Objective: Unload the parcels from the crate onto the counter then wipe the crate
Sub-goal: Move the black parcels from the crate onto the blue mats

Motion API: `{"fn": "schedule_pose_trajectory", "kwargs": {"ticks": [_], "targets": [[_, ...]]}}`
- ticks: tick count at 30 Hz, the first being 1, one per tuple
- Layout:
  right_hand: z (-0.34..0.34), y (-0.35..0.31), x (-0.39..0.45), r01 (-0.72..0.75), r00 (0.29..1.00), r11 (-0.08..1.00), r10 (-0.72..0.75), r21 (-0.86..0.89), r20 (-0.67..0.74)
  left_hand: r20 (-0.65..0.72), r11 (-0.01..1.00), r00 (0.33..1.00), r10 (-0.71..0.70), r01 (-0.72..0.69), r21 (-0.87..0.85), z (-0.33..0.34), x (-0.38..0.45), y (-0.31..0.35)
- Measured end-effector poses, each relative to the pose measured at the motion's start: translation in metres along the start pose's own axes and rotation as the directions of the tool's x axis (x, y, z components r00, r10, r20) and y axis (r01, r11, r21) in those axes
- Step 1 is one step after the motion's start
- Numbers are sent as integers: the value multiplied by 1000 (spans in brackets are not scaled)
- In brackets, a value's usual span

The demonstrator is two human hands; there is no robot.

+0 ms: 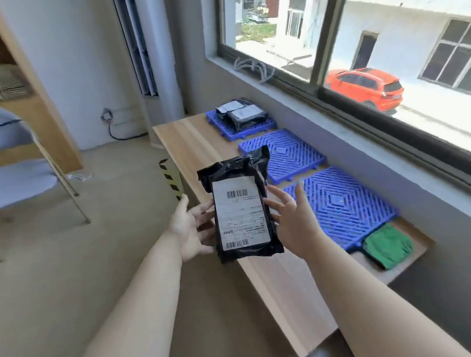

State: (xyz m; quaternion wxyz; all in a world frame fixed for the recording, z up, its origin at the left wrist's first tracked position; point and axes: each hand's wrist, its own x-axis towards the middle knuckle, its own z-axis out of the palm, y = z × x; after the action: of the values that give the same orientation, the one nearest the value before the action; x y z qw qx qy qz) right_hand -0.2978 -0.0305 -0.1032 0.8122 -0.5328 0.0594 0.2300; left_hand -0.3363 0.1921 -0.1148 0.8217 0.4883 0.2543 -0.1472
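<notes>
Over the front edge of the desk (192, 136) you've got one black parcel (241, 207) up in the air, label side facing you — held upright so the barcode can be read, I'd guess. Your left hand (194, 228) carries it: thumb on the front edge, fingers (203, 212) wrapped behind. Your right hand (292, 218) sits just beside the other edge with fingers spread wide; whether the tips touch the bag I cannot tell, so it looks like steadying, not gripping.

The parcel is a soft plastic mailer, glossy, wrinkled, bunched at the top, with a flat white paper label. Likely light and floppy — support it from below when you set it down.

Three blue plastic trays (336, 204) lie in a row along the window side of the desk, flat, rigid, with a slotted lattice pattern. The far one holds two more black parcels (240, 113); the middle and near ones are bare. A crate with walls isn't clearly in view.

A green cloth (387, 245), folded and fuzzy, lies at the near end touching the nearest tray, handy for wiping. Wiping not yet begun.
</notes>
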Motion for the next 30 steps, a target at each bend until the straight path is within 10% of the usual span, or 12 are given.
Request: {"fn": "schedule_pose_trajectory", "kwargs": {"ticks": [11,30], "targets": [[149,14,145,-61,984,998,65,-33,168,-119,991,988,100,-110,-79,-141,65,112],[287,-88,480,-73,941,997,68,2,332,-195,988,971,136,-148,-48,-191,300,389]]}}
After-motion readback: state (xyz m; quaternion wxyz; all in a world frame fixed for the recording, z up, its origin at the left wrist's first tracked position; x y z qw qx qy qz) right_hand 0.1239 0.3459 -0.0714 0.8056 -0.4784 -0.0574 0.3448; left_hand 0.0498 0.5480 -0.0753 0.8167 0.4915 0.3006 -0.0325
